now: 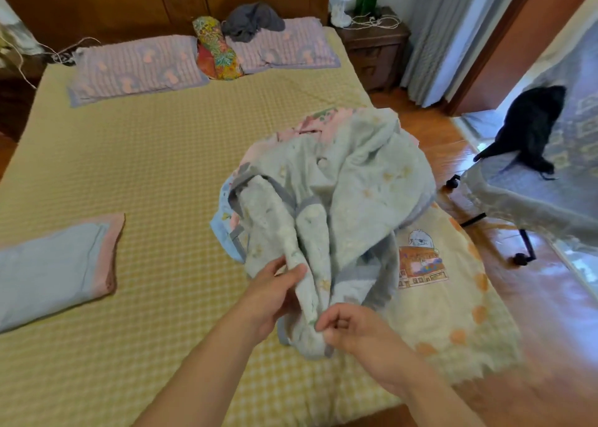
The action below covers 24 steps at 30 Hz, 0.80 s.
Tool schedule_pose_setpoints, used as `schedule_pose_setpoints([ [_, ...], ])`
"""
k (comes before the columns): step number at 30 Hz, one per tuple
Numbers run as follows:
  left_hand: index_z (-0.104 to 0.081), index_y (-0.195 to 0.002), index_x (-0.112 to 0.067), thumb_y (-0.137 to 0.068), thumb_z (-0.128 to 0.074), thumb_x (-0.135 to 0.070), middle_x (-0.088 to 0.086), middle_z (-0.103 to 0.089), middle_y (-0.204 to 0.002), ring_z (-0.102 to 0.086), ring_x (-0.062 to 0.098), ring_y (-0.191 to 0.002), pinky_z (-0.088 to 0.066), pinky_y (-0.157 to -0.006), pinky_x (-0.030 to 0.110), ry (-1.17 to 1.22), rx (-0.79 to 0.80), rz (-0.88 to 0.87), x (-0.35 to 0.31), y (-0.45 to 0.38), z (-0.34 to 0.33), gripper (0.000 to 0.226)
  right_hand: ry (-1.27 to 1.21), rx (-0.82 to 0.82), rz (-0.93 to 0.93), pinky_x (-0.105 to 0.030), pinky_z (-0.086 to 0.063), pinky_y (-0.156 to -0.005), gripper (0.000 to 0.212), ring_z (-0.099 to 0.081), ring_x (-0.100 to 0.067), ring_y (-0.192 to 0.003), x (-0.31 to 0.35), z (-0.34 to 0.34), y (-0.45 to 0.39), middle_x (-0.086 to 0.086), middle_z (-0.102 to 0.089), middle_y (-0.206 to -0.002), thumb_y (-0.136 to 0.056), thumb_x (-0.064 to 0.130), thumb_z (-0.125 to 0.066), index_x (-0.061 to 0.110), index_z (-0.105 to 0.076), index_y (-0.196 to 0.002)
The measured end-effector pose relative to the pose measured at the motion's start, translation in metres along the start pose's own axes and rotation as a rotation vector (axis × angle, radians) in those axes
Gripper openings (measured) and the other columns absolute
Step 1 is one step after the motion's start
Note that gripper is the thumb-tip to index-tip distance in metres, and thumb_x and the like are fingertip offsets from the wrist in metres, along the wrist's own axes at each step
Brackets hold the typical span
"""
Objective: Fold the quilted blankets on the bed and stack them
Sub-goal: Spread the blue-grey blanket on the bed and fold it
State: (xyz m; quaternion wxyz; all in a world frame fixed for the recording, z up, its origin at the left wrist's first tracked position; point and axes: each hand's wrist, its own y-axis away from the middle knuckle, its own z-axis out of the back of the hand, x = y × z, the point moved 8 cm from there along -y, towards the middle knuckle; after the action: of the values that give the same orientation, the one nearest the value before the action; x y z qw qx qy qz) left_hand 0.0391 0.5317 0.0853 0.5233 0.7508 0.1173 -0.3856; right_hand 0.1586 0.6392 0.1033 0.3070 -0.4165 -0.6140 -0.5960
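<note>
A crumpled pale green quilted blanket (349, 180) with grey edging lies heaped on the right half of the bed (129, 154). My left hand (275, 294) grips a bunched fold of it near the front. My right hand (356, 332) pinches the lower end of the same fold. Under the heap shows a pink and blue blanket (304, 128), and beneath both a cream blanket (453, 297) with a cartoon print and orange dots. A folded blue blanket (55, 268) with a pink border rests flat at the left edge.
Two striped pillows (136, 67), a floral bolster (216, 47) and a grey cloth (252, 20) lie by the wooden headboard. A nightstand (372, 51) stands at the back right. A covered wheeled chair (517, 200) and a black garment (530, 125) are right of the bed.
</note>
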Motion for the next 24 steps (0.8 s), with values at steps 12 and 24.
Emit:
schedule_pose_setpoints([
  [12,-0.07,-0.116,0.003,-0.084,-0.05,0.006,0.02,-0.073,-0.115,-0.068,0.03,-0.097,-0.052,-0.09,0.045,-0.045,-0.06,0.013,0.027,0.093,0.152,0.038,0.232,-0.449,-0.194,-0.034,-0.046,-0.089,0.025,-0.056,-0.018,-0.104,-0.028,0.007,-0.029,-0.005,-0.062,-0.119,-0.102,0.032,-0.052,0.018,-0.061,-0.12],
  [24,-0.074,-0.112,-0.008,-0.087,-0.051,0.005,0.016,-0.075,-0.109,-0.067,0.028,-0.093,-0.052,-0.089,0.044,-0.139,-0.246,0.101,0.086,0.151,0.277,0.036,-0.07,0.088,-0.328,-0.05,-0.047,-0.107,0.039,-0.065,-0.034,-0.115,-0.046,-0.115,-0.099,-0.019,-0.07,-0.121,-0.094,0.027,-0.068,0.0,-0.066,-0.122],
])
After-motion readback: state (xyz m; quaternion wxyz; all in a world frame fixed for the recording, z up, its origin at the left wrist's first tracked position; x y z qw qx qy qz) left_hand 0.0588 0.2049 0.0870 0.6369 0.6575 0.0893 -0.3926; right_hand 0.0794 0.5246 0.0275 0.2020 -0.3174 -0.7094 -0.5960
